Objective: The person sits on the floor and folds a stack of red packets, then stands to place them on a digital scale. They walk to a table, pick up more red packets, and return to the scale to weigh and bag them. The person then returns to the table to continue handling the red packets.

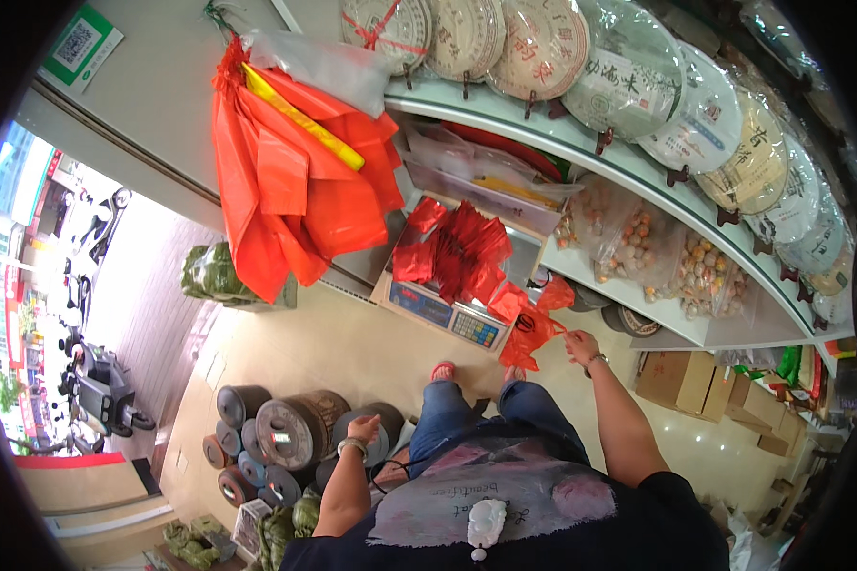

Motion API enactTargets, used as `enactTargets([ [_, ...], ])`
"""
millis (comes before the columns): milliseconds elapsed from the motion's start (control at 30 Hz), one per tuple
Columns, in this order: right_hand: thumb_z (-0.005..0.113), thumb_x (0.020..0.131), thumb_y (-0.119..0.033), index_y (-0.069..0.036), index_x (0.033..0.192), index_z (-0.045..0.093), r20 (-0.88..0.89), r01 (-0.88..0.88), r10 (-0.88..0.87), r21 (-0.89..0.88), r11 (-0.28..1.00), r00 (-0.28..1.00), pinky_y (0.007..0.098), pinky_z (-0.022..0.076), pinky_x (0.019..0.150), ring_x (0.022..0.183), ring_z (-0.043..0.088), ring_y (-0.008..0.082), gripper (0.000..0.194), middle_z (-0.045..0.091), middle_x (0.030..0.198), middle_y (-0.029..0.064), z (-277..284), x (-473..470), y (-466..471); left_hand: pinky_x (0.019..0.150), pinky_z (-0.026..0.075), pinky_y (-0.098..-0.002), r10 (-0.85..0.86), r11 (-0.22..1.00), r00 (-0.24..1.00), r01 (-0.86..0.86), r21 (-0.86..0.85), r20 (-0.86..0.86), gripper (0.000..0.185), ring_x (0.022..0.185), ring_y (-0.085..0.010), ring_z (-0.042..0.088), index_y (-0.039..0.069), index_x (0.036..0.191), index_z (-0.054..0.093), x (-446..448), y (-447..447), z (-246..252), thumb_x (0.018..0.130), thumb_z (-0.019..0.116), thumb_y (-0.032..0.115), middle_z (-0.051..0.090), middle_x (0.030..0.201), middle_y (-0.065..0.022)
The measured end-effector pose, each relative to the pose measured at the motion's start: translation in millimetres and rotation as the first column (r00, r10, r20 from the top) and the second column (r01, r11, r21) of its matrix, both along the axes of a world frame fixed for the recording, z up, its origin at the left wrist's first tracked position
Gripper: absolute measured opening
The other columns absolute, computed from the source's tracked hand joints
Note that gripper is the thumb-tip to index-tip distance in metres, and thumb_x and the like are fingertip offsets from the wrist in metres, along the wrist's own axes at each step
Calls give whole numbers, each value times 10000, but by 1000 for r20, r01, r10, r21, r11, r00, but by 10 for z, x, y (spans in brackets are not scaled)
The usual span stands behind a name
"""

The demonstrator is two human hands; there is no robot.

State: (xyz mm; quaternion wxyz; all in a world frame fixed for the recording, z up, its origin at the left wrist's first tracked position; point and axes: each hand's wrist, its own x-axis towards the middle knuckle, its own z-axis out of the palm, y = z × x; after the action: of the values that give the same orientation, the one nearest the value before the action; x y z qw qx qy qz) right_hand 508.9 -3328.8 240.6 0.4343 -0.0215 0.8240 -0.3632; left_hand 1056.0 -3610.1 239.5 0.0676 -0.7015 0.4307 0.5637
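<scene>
My right hand [582,347] pinches the handle of a red plastic bag [532,335], which hangs in front of a digital scale [477,330]. A pile of shiny red packets [464,250] covers much of the scale's pan. Beside my left hip, my left hand [363,428] hovers above dark round canisters [296,432], with its fingers partly curled. Nothing shows in that hand, though its inner side is hidden from this angle.
Orange-red plastic bags [307,171] hang from a hook at upper left. Wrapped tea cakes [618,78] line a curved glass shelf, above clear bags of small round pieces [707,275]. Cardboard boxes [678,382] sit at right. A green wrapped bundle [218,275] stands near the doorway.
</scene>
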Motion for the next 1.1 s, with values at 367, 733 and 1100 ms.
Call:
enactTargets([
  [367, 613, 928, -442, -17, 1024, 700, 214, 275, -396, 438, 856, 893, 422, 583, 633, 712, 702, 290, 444, 715, 824, 175, -895, 1730, 1288, 506, 510, -287, -106, 992, 994, 106, 71, -14, 382, 585, -127, 617, 62, 1112, 695, 86, -997, -314, 878, 739, 361, 688, 761, -49],
  [733, 651, 911, -366, -71, 1028, 702, 121, 669, -678, 106, 735, 725, 360, 551, 612, 691, 658, 190, 321, 684, 778, 62, -413, 2708, 1110, 601, 541, -339, -526, 835, 838, 478, 272, 144, 385, 669, -162, 619, 73, 1081, 650, -238, -2022, -475, 931, 652, 428, 680, 852, -66],
  [1100, 633, 838, -474, -154, 1057, 759, -109, 582, -580, 310, 752, 807, 413, 510, 935, 1061, 655, 337, 408, 700, 1107, 185, -421, 3084, 2004, 544, 503, -360, -829, 498, 539, 832, 245, -148, 296, 651, -208, 602, 82, 878, 631, -3088, -310, -762, 969, 554, 353, 610, 731, -53],
])
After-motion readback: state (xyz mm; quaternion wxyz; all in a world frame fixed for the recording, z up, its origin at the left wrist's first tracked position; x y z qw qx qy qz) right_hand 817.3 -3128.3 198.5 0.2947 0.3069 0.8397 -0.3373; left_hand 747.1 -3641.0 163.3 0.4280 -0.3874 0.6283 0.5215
